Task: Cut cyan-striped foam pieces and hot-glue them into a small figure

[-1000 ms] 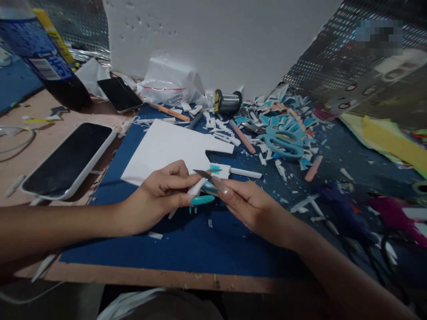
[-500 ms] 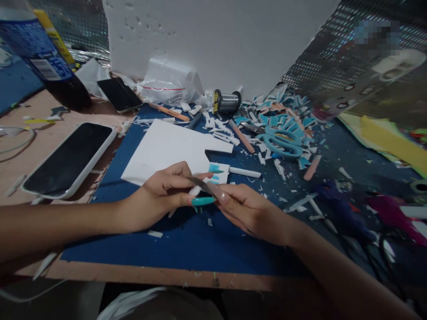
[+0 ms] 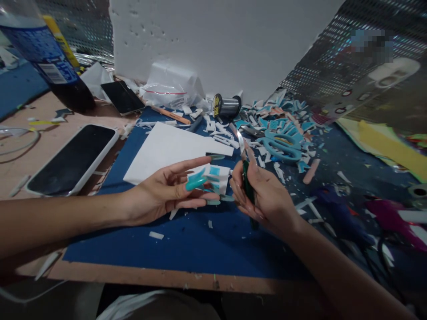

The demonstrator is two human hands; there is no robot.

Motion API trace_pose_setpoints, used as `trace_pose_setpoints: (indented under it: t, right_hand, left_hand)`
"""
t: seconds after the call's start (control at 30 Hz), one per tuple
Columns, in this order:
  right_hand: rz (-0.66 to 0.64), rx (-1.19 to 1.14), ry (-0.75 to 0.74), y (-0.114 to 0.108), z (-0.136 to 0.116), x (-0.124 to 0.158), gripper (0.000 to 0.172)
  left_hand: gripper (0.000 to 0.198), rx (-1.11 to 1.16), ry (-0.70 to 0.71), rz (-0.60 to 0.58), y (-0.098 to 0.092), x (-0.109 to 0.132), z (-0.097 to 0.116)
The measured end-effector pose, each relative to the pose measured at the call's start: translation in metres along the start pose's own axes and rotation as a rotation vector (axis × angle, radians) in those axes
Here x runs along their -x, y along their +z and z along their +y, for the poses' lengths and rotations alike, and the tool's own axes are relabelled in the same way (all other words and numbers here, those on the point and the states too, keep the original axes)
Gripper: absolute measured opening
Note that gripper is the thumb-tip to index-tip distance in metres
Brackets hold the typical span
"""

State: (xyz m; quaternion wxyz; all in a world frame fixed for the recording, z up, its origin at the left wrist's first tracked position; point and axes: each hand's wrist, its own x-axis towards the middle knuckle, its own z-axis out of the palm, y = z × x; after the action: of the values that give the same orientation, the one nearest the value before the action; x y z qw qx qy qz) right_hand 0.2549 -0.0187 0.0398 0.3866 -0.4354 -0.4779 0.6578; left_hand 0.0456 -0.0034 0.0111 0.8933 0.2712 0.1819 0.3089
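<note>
My left hand (image 3: 167,189), with long teal nails, has its fingers loosely spread. Between its thumb and fingers is a small white-and-blue piece (image 3: 201,171), partly hidden by the thumb nail. My right hand (image 3: 267,195) is wrapped around a small knife (image 3: 247,178) with a dark green handle; its curved silver blade points up and away. Just past the fingertips lies a white piece with blue patches (image 3: 215,172). A white foam sheet (image 3: 163,149) with a notched right edge rests on the blue mat (image 3: 187,249) behind my left hand.
Blue-handled scissors (image 3: 282,144) lie among white and blue scraps (image 3: 280,118). A wire spool (image 3: 227,106) stands behind the sheet. To the left are a phone (image 3: 71,160) and a dark drink bottle (image 3: 60,71). Blue (image 3: 343,213) and magenta (image 3: 396,220) tools with cords lie at right.
My right hand has drawn the knife away from my left hand, to the right, and turned its blade upward. The left hand's fingers have spread wider.
</note>
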Motion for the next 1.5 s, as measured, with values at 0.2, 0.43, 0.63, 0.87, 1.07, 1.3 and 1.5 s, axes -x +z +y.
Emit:
trace_pose_setpoints:
  t: [0.2, 0.43, 0.63, 0.87, 1.07, 1.3, 1.5]
  right_hand:
    - [0.013, -0.022, 0.047, 0.000, 0.003, -0.001, 0.044]
    - [-0.018, -0.026, 0.058, 0.000, 0.003, -0.001, 0.046]
    - [-0.029, -0.050, 0.034, 0.000, 0.003, -0.002, 0.043]
    - [-0.048, -0.060, 0.038, -0.001, 0.005, -0.002, 0.043]
    - [-0.055, -0.115, 0.038, -0.001, 0.007, -0.003, 0.043]
    - [-0.002, -0.038, 0.107, -0.004, 0.009, -0.008, 0.045]
    - [0.224, 0.430, -0.012, -0.014, 0.005, -0.012, 0.033]
  left_hand:
    - [0.049, 0.089, -0.050, -0.066, -0.001, 0.001, 0.003]
    - [0.035, 0.057, -0.019, -0.061, -0.002, -0.001, 0.002]
    - [0.029, -0.060, 0.114, -0.024, -0.006, -0.003, -0.001]
    - [0.027, -0.059, 0.174, -0.003, -0.004, -0.005, -0.002]
    - [0.029, -0.058, 0.179, -0.015, -0.005, -0.004, -0.003]
    - [0.025, -0.133, 0.209, 0.000, -0.007, -0.003, -0.001]
    - [0.024, -0.431, 0.375, 0.033, -0.006, -0.002, -0.002]
